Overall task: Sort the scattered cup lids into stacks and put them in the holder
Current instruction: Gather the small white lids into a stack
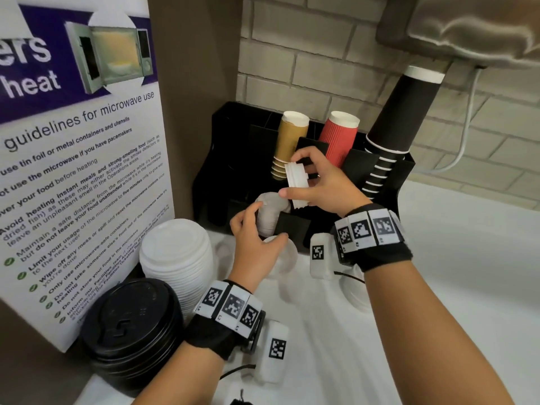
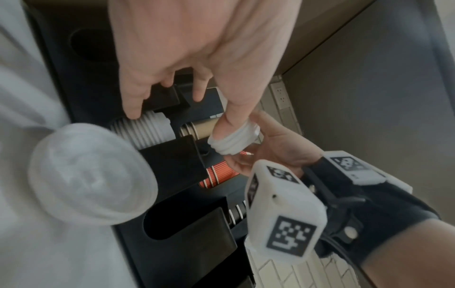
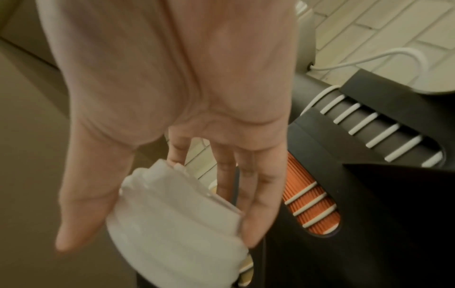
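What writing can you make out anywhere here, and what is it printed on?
All on the microwave poster:
"ers" and "heat", cut off, in its purple banner.
"guidelines for microwave use", its heading.
"Maintain a safe distance from the microwave while it's in use", one bullet.
The remaining bullets are only partly legible.
The wrist bands carry square code patterns, no words.
The black lid stack has embossed marks too small to read.

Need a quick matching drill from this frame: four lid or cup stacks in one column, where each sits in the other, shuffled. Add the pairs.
Things:
1. small white lid stack
2. black lid stack
3. red cups
4. large white lid stack

Places:
A. rear slot of the holder
B. counter, by the poster, nearest the camera
C. held in the right hand
D. counter, just behind the black lids

Pairs: 1-C, 2-B, 3-A, 4-D
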### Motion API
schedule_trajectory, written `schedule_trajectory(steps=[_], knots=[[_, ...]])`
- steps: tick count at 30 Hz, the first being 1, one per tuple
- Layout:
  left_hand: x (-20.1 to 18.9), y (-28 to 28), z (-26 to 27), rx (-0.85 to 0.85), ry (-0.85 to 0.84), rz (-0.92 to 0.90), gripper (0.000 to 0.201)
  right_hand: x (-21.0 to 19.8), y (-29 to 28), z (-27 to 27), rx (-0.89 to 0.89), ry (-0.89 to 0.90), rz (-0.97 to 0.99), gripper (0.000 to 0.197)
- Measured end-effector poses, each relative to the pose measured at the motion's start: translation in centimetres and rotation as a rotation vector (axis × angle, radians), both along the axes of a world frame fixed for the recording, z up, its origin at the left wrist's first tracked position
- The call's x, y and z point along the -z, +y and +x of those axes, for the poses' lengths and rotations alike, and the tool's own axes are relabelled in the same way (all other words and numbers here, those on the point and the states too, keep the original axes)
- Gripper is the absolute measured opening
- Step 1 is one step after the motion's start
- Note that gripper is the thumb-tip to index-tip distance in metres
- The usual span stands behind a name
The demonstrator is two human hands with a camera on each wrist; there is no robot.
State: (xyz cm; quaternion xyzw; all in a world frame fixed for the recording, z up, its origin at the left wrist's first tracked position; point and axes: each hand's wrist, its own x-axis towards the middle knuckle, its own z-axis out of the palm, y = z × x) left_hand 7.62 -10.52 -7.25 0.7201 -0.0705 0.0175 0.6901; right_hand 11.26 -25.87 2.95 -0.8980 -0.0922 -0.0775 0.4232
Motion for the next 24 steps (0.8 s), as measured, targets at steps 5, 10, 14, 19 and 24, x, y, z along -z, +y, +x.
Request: schedule_trajectory(steps=[5, 10, 14, 19, 24], knots=[[-0.9, 0.4, -0.2, -0.100, -0.027, -0.110, 0.050, -0.6, 1.0, 1.4, -0.022, 0.020, -0.236, 0.058], [-1.9, 0.8, -0.7, -0.142, -0.062, -0.189, 0.046, 0.2, 3.5, 3.6, -0.022, 0.087, -0.579, 0.076], [-2.1, 1.0, -0.8, -0.141, -0.061, -0.213, 0.045, 1.4, 4.4, 4.5, -0.067, 0.147, -0.771, 0.080], [-2.2, 0.9, -1.1, -0.140, -0.061, -0.216, 0.044, 2.3, 4.6, 5.0, -0.114, 0.176, -0.807, 0.083], [-2.4, 1.0, -1.3, -0.147, -0.061, -0.212, 0.045, 2.7, 4.7, 4.4, -0.104, 0.168, -0.857, 0.084]])
